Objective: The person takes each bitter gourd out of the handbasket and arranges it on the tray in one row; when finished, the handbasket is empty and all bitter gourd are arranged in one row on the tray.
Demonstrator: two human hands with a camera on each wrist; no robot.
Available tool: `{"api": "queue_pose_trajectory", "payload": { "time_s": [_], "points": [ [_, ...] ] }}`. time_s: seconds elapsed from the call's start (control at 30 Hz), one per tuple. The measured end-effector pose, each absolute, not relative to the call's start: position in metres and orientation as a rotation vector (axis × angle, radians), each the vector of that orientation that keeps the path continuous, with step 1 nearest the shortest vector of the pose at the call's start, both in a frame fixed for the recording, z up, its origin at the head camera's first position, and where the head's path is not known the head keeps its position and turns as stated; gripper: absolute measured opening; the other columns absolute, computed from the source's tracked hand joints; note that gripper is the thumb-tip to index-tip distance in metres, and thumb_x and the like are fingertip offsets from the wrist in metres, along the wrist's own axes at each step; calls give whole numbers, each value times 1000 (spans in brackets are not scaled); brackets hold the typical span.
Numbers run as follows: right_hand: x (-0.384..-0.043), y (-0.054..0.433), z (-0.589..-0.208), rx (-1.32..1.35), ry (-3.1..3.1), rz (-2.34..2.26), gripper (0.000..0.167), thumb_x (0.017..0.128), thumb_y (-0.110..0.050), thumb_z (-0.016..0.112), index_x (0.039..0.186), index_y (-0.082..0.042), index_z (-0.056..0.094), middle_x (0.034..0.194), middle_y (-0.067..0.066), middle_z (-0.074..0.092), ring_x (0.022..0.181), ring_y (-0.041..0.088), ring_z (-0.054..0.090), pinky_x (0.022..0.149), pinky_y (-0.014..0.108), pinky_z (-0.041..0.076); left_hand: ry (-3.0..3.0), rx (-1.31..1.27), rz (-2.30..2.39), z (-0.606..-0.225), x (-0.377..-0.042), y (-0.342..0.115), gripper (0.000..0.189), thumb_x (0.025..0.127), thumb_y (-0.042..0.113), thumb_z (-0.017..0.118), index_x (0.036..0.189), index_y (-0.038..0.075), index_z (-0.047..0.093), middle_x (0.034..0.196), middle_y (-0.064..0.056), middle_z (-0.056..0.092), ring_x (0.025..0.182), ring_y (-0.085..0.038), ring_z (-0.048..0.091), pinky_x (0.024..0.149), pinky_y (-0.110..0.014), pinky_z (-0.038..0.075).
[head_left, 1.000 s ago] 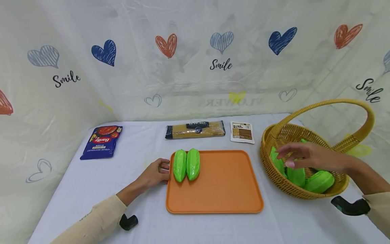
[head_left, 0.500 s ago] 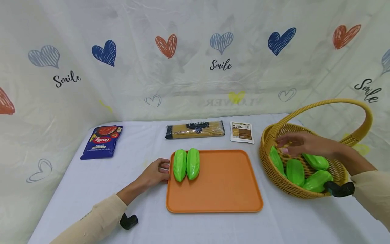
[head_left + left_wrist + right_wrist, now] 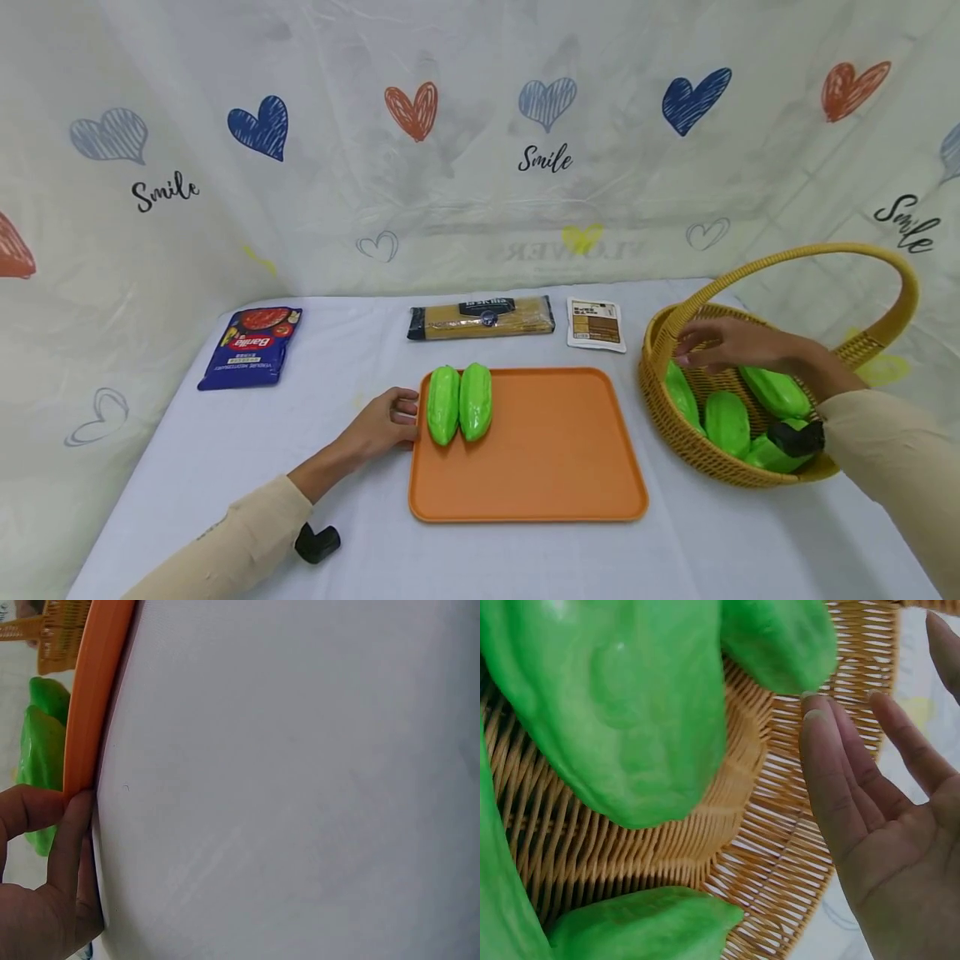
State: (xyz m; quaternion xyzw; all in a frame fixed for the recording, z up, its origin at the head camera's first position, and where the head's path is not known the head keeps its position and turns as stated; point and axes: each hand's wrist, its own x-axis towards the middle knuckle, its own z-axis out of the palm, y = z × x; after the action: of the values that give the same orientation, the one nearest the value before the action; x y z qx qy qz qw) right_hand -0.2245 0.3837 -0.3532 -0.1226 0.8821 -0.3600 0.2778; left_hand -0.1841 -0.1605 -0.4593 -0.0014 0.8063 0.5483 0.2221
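My left hand (image 3: 378, 425) is at the left edge of an orange tray (image 3: 547, 462); in the left wrist view, thumb and finger pinch its rim (image 3: 86, 712). Two bright green ridged gourds (image 3: 442, 406) lie side by side in the tray's far left corner. At the right, my right hand (image 3: 738, 343) reaches over a wicker basket (image 3: 667, 446) holding several more green gourds (image 3: 727, 423). Its fingers are loosely extended and hold nothing. The right wrist view has the fingertips close to the end of one gourd (image 3: 787, 645) by the basket wall.
Behind the tray lie a pack of spaghetti (image 3: 480, 318) and a small white-and-brown packet (image 3: 596, 325). A blue Barilla pouch (image 3: 251, 348) is at the far left. The basket's tall handle (image 3: 832, 248) arches above the right arm. A heart-printed sheet hangs behind the table.
My right hand has moved farther into the basket, toward its far left side, with the forearm swinging leftward. My left hand and the tray have stayed in place.
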Motion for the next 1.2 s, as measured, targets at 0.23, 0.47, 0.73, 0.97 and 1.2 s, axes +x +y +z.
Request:
{"api": "queue_pose_trajectory", "payload": {
  "time_s": [0.23, 0.47, 0.73, 0.97, 1.2],
  "points": [
    [-234, 381, -365, -311, 2334, -883, 72, 98, -31, 64, 146, 11, 33, 140, 30, 50, 120, 35, 61, 95, 49, 57, 2228, -5, 1508, -456, -183, -159, 67, 80, 1, 72, 142, 2, 45, 127, -17, 53, 107, -25, 61, 79, -35, 63],
    [-240, 374, -372, -274, 2326, -799, 70, 92, -35, 71, 137, 11, 43, 137, 31, 48, 114, 31, 62, 92, 48, 58, 2225, -14, 1510, -456, -183, -158, 67, 80, 1, 71, 142, 1, 46, 127, -17, 54, 107, -25, 62, 79, -35, 63],
    [-246, 367, -377, -317, 2307, -726, 28, 91, -30, 73, 101, -5, 67, 91, 6, 59, 75, 16, 54, 68, 33, 54, 2221, -13, 1514, -457, -184, -159, 67, 79, 1, 72, 141, 1, 46, 126, -17, 54, 106, -24, 62, 79, -36, 63],
    [-246, 368, -378, -333, 2262, -791, 26, 92, -26, 72, 108, -6, 67, 100, 8, 63, 81, 15, 59, 74, 35, 58, 2213, -12, 1511, -457, -185, -159, 68, 80, 2, 72, 142, 1, 45, 127, -16, 54, 107, -24, 61, 80, -35, 63],
    [-244, 371, -379, -312, 2306, -767, 32, 92, -31, 72, 108, -5, 65, 104, 11, 58, 84, 19, 58, 74, 36, 57, 2222, -10, 1512, -458, -185, -159, 67, 80, 1, 73, 141, 1, 46, 126, -16, 54, 106, -24, 62, 80, -35, 63]
  ]
}}
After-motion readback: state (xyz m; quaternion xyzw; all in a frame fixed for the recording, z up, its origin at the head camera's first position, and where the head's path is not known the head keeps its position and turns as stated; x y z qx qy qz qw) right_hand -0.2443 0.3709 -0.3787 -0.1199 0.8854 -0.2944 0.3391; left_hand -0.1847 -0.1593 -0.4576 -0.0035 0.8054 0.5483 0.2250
